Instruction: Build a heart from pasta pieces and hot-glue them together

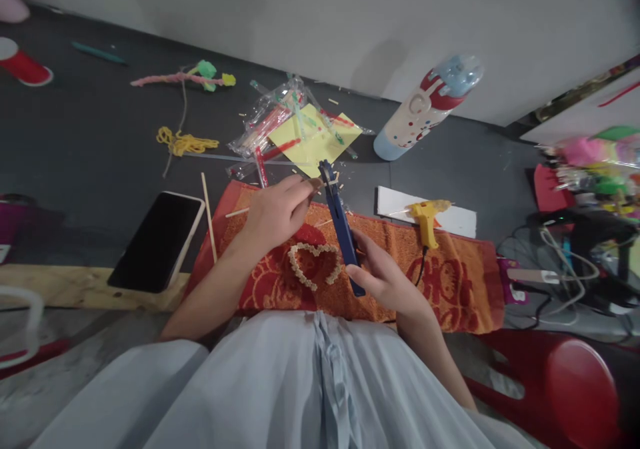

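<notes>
My right hand (pixel 377 272) is wrapped round the lower end of a dark blue hand tool (pixel 343 229), which points away from me. At the tool's far end, the fingertips of my left hand (pixel 283 209) pinch a small, thin light-coloured piece (pixel 330 182) that lies across its tip. Below and between my hands, a heart outline of small pale pieces (pixel 300 272) rests on the orange and red towel (pixel 390 306). A gap shows at the heart's lower right, near the tool.
A phone (pixel 157 242) and a thin stick (pixel 209 216) lie left. Behind are yellow paper (pixel 315 142), plastic wrappers (pixel 265 126) and yellow yarn (pixel 187 144). A bottle (pixel 425 109) stands at the back; a yellow glue gun (pixel 427 219) lies on a white strip (pixel 463 222), right.
</notes>
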Action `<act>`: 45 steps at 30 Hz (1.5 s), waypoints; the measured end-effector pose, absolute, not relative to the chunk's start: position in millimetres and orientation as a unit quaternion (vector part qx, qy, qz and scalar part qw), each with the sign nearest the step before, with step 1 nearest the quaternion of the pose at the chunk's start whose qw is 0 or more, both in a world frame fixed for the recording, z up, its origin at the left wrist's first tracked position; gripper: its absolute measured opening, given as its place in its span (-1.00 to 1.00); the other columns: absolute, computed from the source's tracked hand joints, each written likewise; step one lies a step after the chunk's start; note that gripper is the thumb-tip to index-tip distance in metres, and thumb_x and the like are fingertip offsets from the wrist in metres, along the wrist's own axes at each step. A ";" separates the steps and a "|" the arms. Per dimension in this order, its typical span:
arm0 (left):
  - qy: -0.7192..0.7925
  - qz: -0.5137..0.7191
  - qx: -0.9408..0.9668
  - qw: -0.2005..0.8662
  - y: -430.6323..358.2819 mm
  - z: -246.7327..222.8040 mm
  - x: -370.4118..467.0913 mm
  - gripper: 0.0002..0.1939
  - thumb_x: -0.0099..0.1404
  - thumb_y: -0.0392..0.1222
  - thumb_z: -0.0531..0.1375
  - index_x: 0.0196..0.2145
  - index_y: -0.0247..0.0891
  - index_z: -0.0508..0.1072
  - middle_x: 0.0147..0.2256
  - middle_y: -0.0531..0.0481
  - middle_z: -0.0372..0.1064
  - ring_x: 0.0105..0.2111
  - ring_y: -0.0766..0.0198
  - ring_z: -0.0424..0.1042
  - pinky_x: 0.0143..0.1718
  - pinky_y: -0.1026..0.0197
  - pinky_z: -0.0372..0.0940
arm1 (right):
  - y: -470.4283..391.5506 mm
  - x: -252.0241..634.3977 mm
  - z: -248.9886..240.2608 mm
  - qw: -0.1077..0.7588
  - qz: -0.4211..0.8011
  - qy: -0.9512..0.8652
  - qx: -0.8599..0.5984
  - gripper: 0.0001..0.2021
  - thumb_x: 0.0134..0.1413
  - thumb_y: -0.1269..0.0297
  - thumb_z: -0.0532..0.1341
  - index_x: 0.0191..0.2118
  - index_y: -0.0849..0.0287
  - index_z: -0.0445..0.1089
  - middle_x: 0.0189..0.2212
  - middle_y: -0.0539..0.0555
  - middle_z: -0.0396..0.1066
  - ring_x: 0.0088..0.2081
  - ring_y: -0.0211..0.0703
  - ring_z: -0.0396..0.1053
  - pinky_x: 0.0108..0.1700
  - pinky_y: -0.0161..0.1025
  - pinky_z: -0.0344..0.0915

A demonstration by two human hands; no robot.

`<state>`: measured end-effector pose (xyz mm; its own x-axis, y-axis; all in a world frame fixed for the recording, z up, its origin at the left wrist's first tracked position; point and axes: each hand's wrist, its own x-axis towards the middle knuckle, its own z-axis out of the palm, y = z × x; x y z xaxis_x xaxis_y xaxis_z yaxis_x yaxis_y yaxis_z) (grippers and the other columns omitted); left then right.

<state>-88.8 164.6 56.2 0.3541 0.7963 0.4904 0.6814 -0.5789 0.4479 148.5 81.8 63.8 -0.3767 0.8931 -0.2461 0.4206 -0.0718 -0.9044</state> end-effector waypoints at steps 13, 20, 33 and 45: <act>0.483 0.308 0.816 0.070 167.7 51.2 -87.9 -0.75 0.42 -0.34 0.01 -0.21 -0.23 0.49 -0.33 -0.04 0.47 -0.34 0.23 0.45 -0.42 0.22 0.18 | 84.2 139.9 54.7 0.242 0.522 -0.639 -0.511 -0.36 0.26 -0.12 0.16 0.29 0.21 0.23 0.05 0.26 0.48 0.01 0.07 0.46 0.13 0.04 0.39; 0.474 0.435 0.764 0.040 160.3 52.5 -74.9 -0.73 0.44 -0.06 0.12 -0.40 -0.20 0.39 -0.40 -0.05 0.44 -0.28 0.19 0.43 -0.17 0.12 0.30 | 96.1 135.1 45.3 0.311 0.500 -0.601 -0.540 -0.35 0.23 -0.14 0.17 0.29 0.16 0.24 0.17 0.25 0.41 0.19 0.09 0.36 0.29 0.09 0.25; 0.352 0.386 0.442 0.729 146.9 48.9 -43.4 -0.28 -0.09 0.21 0.51 -0.10 -0.31 0.49 -0.01 -0.23 0.54 -0.06 0.05 0.54 -0.10 0.11 0.44 | 102.2 125.8 45.0 0.324 0.496 -0.636 -0.495 -0.19 0.23 -0.21 0.17 0.42 0.17 0.08 0.41 0.26 0.11 0.44 0.09 0.04 0.47 0.12 -0.05; 0.385 0.406 0.441 0.702 144.6 54.5 -43.0 -0.36 -0.10 0.17 0.52 -0.18 -0.29 0.48 -0.18 -0.14 0.57 -0.20 0.13 0.55 -0.15 0.12 0.43 | 104.5 126.6 54.5 0.308 0.530 -0.627 -0.480 -0.29 0.25 -0.16 0.18 0.40 0.05 0.13 0.40 0.13 0.16 0.41 0.04 0.12 0.43 0.10 0.05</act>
<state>-43.0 144.6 54.5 0.3737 0.9093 -0.1830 -0.2302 0.2820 0.9314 126.6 104.5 54.5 -0.3496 0.9288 -0.1228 0.2758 -0.0232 -0.9609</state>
